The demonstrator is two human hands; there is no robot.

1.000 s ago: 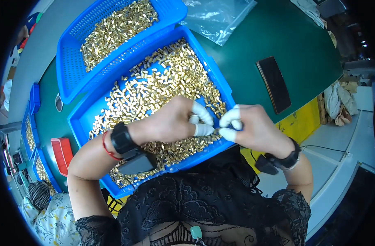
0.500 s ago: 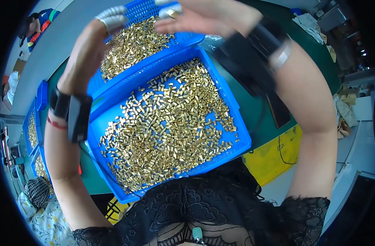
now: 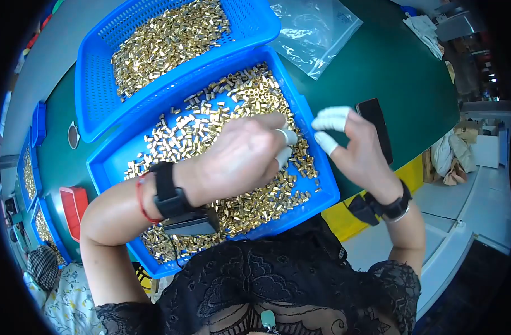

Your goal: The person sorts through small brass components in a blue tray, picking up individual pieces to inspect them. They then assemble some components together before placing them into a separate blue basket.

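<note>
Head view, looking down. I count two large blue perforated plastic trays on the counter: the near blue tray sits against my chest, and the far blue tray lies behind it, overlapping its upper edge. Both are filled with small brass hexagonal nuts, too many to count.

I see two hands, each with white rubber finger cots on the fingertips. My left hand hovers palm-down over the nuts in the near tray, its grip loosely curled; I cannot tell whether it holds a nut. My right hand is beside the tray's right rim, its grip apart and holding nothing. Each wrist wears a black strap.

One clear plastic bag and one flat black rectangular device lie on the dark green counter. More blue trays line the left edge.

Half a second ago both arms were raised high over the trays; now they are down at the near tray.
</note>
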